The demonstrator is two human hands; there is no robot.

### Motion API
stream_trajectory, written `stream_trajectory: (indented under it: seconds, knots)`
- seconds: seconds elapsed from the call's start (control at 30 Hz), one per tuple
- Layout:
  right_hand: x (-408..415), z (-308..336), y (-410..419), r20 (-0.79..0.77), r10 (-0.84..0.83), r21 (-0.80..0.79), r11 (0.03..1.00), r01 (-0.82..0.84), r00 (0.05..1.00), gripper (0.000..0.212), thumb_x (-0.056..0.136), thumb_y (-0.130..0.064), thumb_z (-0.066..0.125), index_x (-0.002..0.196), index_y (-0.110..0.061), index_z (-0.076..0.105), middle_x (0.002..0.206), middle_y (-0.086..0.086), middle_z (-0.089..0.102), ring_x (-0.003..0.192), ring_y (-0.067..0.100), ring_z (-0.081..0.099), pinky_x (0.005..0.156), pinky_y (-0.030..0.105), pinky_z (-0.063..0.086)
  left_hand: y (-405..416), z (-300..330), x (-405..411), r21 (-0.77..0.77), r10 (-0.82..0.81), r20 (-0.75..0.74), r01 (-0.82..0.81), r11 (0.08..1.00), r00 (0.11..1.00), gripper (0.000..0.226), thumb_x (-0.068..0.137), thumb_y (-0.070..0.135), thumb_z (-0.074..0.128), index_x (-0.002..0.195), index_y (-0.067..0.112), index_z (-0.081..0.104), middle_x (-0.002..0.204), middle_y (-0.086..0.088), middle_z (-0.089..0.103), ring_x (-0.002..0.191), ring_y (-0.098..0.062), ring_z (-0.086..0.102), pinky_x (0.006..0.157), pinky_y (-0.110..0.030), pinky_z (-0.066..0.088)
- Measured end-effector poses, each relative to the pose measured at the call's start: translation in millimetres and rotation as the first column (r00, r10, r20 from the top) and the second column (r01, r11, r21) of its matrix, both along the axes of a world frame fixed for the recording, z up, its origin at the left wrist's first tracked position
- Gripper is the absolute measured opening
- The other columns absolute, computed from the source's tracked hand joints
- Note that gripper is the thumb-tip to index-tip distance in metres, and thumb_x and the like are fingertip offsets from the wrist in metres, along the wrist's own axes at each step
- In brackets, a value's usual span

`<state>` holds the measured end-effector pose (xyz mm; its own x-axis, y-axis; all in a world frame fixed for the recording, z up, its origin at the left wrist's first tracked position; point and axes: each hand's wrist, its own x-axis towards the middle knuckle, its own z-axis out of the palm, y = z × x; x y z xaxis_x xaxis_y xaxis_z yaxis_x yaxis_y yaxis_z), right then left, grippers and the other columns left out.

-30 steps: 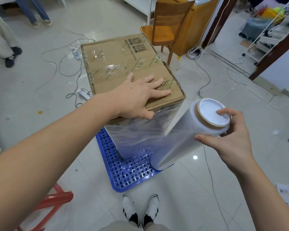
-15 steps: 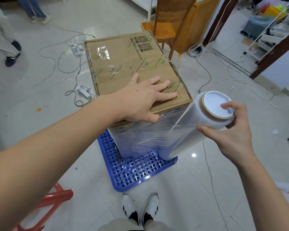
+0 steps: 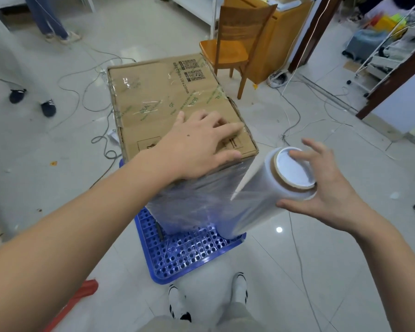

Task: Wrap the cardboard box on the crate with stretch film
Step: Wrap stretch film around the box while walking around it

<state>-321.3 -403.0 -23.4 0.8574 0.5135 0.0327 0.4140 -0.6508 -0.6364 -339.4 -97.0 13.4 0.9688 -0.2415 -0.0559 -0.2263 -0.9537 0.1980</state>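
A brown cardboard box (image 3: 158,104) stands on a blue perforated crate (image 3: 189,257). Clear stretch film covers its near side and runs to a roll of stretch film (image 3: 261,200) at the box's near right corner. My left hand (image 3: 201,144) presses flat on the box top near the front edge, fingers spread. My right hand (image 3: 321,183) holds the roll's top end between the thumb below and fingertips on the white core cap; two fingers stick out loose. The roll leans, its lower end down by the crate.
A wooden chair (image 3: 233,46) stands just behind the box on the right. Cables (image 3: 89,104) trail over the tiled floor on both sides. A person's feet (image 3: 31,101) are at the left. A red frame (image 3: 77,298) lies near left. My shoes (image 3: 206,298) touch the crate's front.
The roll has moved closer round the box's near right corner and lower. My right fingers have loosened on the cap. My left hand stays pressed on the box top.
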Motion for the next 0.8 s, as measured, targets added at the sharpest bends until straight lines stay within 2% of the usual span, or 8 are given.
stream_trajectory:
  seconds: [0.1,0.17,0.23,0.3,0.43,0.5,0.63,0.8]
  knots:
    - [19,0,3,0.03,0.218,0.009,0.976,-0.218,0.976,0.099,0.059,-0.063,0.087,0.14,-0.042,0.034,0.159,-0.014,0.021,0.153,0.004,0.018,0.111,0.032,0.031,-15,-3,14,0.004,0.129,0.067,-0.13,0.992,0.989,0.072,0.094,0.077,0.025,0.156,0.041,0.037,0.137,-0.002,0.046,0.133,-0.029,0.038,0.113,-0.059,0.034]
    - [29,1,10,0.04,0.314,-0.025,0.949,-0.313,0.949,0.106,0.061,-0.059,0.088,0.148,-0.042,0.03,0.157,-0.012,0.026,0.149,0.005,0.025,0.113,0.036,0.037,-27,-8,24,-0.001,0.222,0.098,-0.223,0.975,0.97,0.071,0.094,0.078,0.023,0.15,0.039,0.044,0.135,-0.003,0.046,0.131,-0.03,0.039,0.112,-0.059,0.035]
    - [42,4,15,0.057,0.401,-0.116,0.912,-0.393,0.914,0.111,0.061,-0.062,0.086,0.153,-0.044,0.026,0.155,-0.013,0.027,0.142,0.008,0.034,0.109,0.038,0.044,-41,-14,32,-0.001,0.312,0.113,-0.314,0.949,0.943,0.07,0.093,0.079,0.027,0.148,0.04,0.047,0.142,-0.003,0.045,0.136,-0.031,0.036,0.114,-0.062,0.03]
    - [55,6,15,0.044,0.488,-0.162,0.865,-0.476,0.872,0.114,0.06,-0.065,0.085,0.154,-0.048,0.022,0.155,-0.016,0.025,0.14,0.009,0.035,0.107,0.036,0.045,-51,-22,36,-0.001,0.38,0.104,-0.382,0.924,0.919,0.067,0.093,0.078,0.033,0.148,0.043,0.045,0.154,-0.003,0.037,0.146,-0.031,0.028,0.119,-0.065,0.018]
    - [74,8,11,0.001,0.623,-0.126,0.776,-0.618,0.782,0.116,0.061,-0.057,0.091,0.155,-0.039,0.024,0.157,-0.015,0.024,0.143,0.005,0.031,0.113,0.02,0.032,-56,-26,39,-0.056,0.433,0.071,-0.429,0.901,0.899,0.066,0.09,0.075,0.035,0.149,0.047,0.044,0.165,-0.001,0.025,0.155,-0.027,0.018,0.124,-0.064,0.003]
    - [80,3,12,0.019,0.663,-0.082,0.747,-0.66,0.748,0.116,0.061,-0.053,0.093,0.156,-0.033,0.029,0.156,-0.011,0.026,0.144,0.003,0.03,0.115,0.014,0.027,-56,-26,37,-0.07,0.444,0.073,-0.44,0.895,0.893,0.067,0.086,0.074,0.035,0.146,0.047,0.047,0.166,0.0,0.024,0.156,-0.027,0.018,0.125,-0.063,0.003]
    - [86,-2,13,0.072,0.696,-0.042,0.718,-0.695,0.714,0.11,0.065,-0.05,0.092,0.156,-0.036,0.033,0.155,-0.008,0.03,0.145,0.003,0.031,0.114,0.015,0.029,-57,-26,36,-0.091,0.459,0.054,-0.453,0.887,0.887,0.059,0.089,0.069,0.041,0.144,0.047,0.047,0.172,0.001,0.016,0.159,-0.02,0.007,0.126,-0.06,-0.003]
    - [74,-6,11,0.163,0.638,0.038,0.758,-0.651,0.752,0.1,0.064,-0.041,0.095,0.151,-0.031,0.046,0.143,-0.003,0.041,0.134,0.004,0.041,0.109,0.013,0.03,-54,-26,38,-0.081,0.433,0.03,-0.43,0.899,0.901,0.054,0.088,0.065,0.044,0.138,0.047,0.049,0.174,0.001,0.01,0.16,-0.017,0.002,0.125,-0.061,-0.004]
